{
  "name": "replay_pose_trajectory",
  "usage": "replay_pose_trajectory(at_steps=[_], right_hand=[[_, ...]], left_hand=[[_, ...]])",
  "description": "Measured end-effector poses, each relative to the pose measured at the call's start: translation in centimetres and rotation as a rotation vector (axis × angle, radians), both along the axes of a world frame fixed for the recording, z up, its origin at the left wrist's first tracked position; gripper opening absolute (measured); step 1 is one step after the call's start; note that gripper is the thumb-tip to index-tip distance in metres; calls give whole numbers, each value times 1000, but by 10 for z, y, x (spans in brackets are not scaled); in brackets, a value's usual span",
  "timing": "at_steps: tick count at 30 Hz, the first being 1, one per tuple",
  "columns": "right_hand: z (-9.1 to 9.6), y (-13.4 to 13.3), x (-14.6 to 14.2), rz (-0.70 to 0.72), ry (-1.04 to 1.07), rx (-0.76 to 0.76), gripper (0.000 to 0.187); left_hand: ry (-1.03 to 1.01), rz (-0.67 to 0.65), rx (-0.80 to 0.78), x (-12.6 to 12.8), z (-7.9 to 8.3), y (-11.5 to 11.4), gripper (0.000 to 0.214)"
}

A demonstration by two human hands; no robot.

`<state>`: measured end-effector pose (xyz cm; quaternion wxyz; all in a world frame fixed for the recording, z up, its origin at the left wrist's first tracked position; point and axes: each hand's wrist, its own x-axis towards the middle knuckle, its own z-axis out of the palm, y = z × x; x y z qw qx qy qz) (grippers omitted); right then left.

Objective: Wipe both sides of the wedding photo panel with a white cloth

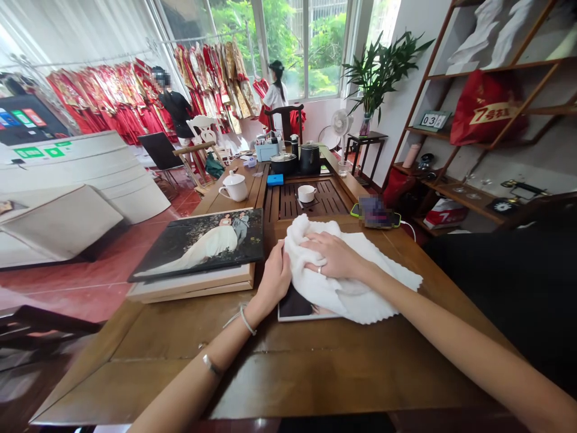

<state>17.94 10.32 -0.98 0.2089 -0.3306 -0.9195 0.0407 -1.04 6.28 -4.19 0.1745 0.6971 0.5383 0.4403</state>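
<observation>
A white cloth (pixel 356 282) lies bunched over a flat photo print (pixel 297 307) on the wooden table (pixel 288 367). My right hand (pixel 331 255) presses down on top of the cloth, fingers together, a ring on one finger. My left hand (pixel 274 279) rests at the print's left edge, fingers curled against the cloth, and a bracelet circles that wrist. Left of both hands sits a large wedding photo album (pixel 202 243) on a thick pale box.
Behind the cloth are a slatted tea tray (pixel 306 201) with a small cup, a white teapot (pixel 234 186), a black kettle (pixel 309 159) and a phone (pixel 376 213) on a cable. Shelves stand at right. Two people stand by racks of red garments at the back.
</observation>
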Motion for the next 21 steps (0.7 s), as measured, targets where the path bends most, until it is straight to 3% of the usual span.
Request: replay_pose_trajectory(at_steps=[5, 10, 16, 21], right_hand=[[5, -43, 12, 151, -7, -23, 42], [-1, -76, 48, 93, 26, -27, 43], [-16, -54, 83, -181, 57, 60, 38], [-16, -18, 75, -300, 14, 66, 40]], left_hand=[[-13, -3, -28, 1, 3, -3, 40], [76, 17, 8, 2, -4, -1, 39], [142, 32, 15, 1, -7, 0, 37], [171, 39, -16, 0, -7, 2, 40]])
